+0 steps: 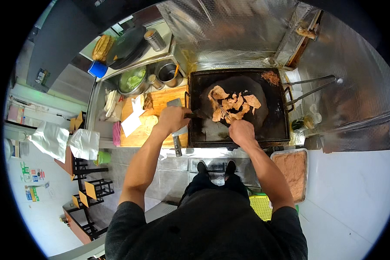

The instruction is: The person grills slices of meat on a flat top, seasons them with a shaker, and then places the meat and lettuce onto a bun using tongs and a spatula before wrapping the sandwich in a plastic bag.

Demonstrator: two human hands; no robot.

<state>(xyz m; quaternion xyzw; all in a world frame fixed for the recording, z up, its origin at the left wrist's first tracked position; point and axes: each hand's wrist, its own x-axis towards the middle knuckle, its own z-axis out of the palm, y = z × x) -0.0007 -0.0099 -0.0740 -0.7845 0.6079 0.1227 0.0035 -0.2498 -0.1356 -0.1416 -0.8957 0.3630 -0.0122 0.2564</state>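
Note:
Pieces of browned meat (237, 104) lie spread over the middle of a black flat griddle (201, 133). My right hand (242, 131), above the griddle's front part, is closed around a thin metal utensil (220, 105) that reaches into the meat; its exact kind is unclear. At the griddle's left edge, my left hand (173, 118) grips the dark handle of a spatula-like tool (198, 114), its far end blurred against the black surface. Beneath that hand a cleaver (176, 143) rests on the wooden cutting board (162, 92), partly hidden, its handle over the front edge.
A round flatbread (151, 123) and white paper (131, 123) lie on the board. Behind stand a bowl of lettuce (134, 79) and a metal pot (169, 74). Open tongs (308, 79) lean right of the griddle. A tray of raw minced meat (290, 174) sits near my right arm.

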